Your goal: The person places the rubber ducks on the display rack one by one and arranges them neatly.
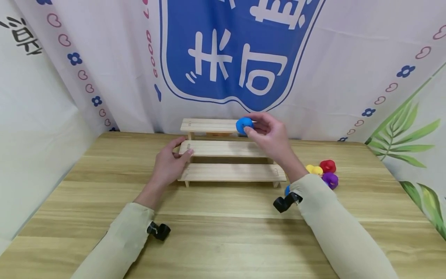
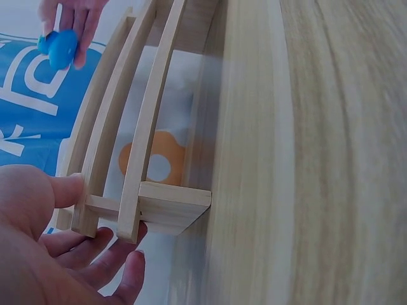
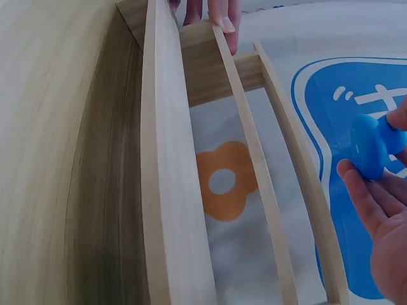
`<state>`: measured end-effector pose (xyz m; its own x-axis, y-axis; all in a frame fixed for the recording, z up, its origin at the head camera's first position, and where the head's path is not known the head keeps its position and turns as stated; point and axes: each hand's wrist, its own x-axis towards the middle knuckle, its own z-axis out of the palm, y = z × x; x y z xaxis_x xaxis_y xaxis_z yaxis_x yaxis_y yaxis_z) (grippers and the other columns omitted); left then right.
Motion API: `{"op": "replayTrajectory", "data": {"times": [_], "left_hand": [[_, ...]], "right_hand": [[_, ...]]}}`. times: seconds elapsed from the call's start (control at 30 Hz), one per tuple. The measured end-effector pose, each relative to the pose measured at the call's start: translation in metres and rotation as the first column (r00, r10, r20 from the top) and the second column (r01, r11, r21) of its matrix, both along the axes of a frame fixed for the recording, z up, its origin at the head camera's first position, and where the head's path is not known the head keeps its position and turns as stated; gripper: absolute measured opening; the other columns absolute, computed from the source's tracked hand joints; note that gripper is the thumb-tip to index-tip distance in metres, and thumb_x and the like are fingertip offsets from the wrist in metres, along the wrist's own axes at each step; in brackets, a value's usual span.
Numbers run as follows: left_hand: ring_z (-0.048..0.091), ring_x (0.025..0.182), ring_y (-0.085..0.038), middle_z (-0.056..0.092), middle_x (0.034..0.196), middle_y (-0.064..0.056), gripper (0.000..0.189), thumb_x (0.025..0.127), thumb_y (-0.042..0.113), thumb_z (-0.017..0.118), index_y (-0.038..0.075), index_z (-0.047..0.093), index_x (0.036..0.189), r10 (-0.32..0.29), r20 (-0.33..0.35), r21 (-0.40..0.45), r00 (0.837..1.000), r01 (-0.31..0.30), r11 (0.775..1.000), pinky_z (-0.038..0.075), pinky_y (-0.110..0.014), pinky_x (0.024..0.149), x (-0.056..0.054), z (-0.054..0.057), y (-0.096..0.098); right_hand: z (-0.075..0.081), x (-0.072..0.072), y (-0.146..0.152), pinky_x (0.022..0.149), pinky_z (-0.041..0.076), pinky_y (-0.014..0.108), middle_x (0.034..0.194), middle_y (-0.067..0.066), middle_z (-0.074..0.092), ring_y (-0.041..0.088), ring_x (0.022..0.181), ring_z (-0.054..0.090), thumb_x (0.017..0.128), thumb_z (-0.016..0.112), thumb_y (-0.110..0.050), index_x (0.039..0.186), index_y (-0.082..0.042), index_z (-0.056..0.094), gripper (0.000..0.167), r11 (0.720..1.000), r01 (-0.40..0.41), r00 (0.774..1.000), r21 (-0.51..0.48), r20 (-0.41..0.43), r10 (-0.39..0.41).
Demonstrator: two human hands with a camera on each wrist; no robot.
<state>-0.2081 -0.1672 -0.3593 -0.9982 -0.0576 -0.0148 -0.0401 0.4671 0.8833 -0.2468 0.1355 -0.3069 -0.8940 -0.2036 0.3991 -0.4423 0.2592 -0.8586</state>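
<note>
A three-step wooden display stand (image 1: 226, 148) stands on the table near the back cloth. My left hand (image 1: 168, 162) grips its left end, the thumb on the middle step and the fingers curling below the edge, as the left wrist view shows. My right hand (image 1: 270, 133) pinches a small blue rubber duck (image 1: 244, 125) between thumb and fingers. In the head view the duck overlaps the right part of the top step (image 1: 209, 124); the right wrist view has the blue duck (image 3: 369, 147) held beyond the top step's edge.
Right of the stand lies a group of small rubber ducks: red (image 1: 328, 166), yellow (image 1: 314, 169), purple (image 1: 330, 180) and blue (image 1: 287, 190), partly hidden by the right forearm. A printed cloth (image 1: 125, 77) hangs behind the wooden table (image 1: 209, 232).
</note>
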Motion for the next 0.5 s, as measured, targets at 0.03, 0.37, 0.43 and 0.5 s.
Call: {"op": "replayTrajectory", "data": {"times": [0.03, 0.37, 0.43, 0.5], "left_hand": [[0.067, 0.099, -0.022, 0.046, 0.166, -0.008, 0.064, 0.107, 0.034, 0.064, 0.02, 0.04, 0.165, 0.0, -0.001, 0.002, 1.0, 0.0, 1.0, 0.055, -0.025, 0.066, 0.0, 0.0, 0.0], [0.066, 0.096, -0.02, 0.043, 0.168, -0.008, 0.064, 0.108, 0.033, 0.064, 0.02, 0.04, 0.165, 0.0, 0.004, 0.012, 1.0, 0.0, 1.0, 0.053, -0.024, 0.064, 0.001, 0.0, 0.001], [0.066, 0.095, -0.019, 0.043, 0.168, -0.009, 0.064, 0.108, 0.033, 0.064, 0.02, 0.04, 0.165, -0.002, 0.003, 0.013, 1.0, 0.001, 1.0, 0.053, -0.024, 0.063, 0.001, 0.0, 0.001], [0.066, 0.093, -0.018, 0.043, 0.168, -0.009, 0.064, 0.108, 0.033, 0.064, 0.019, 0.04, 0.165, -0.005, -0.001, 0.016, 1.0, 0.005, 1.0, 0.052, -0.023, 0.062, 0.001, 0.0, 0.001]], "right_hand": [[0.0, -0.001, -0.002, 0.102, 0.059, 0.029, 0.135, 0.009, 0.071, 0.024, 0.122, 0.071, 0.101, 0.073, -0.015, 0.135, -0.009, 0.068, 0.036, 1.0, -0.008, 1.0, 0.0, 0.0, 0.008], [-0.002, -0.014, -0.028, 0.106, 0.058, 0.037, 0.135, 0.014, 0.07, 0.028, 0.122, 0.071, 0.101, 0.072, -0.015, 0.136, -0.004, 0.067, 0.037, 0.999, -0.045, 0.999, 0.01, -0.02, 0.046], [-0.001, -0.016, -0.033, 0.106, 0.059, 0.039, 0.135, 0.014, 0.069, 0.029, 0.122, 0.071, 0.101, 0.072, -0.014, 0.135, -0.003, 0.067, 0.036, 0.998, -0.054, 0.998, 0.01, -0.025, 0.055], [-0.001, -0.018, -0.037, 0.106, 0.058, 0.04, 0.135, 0.014, 0.068, 0.03, 0.122, 0.071, 0.101, 0.072, -0.013, 0.135, -0.003, 0.067, 0.036, 0.998, -0.063, 0.998, 0.014, -0.026, 0.063]]}}
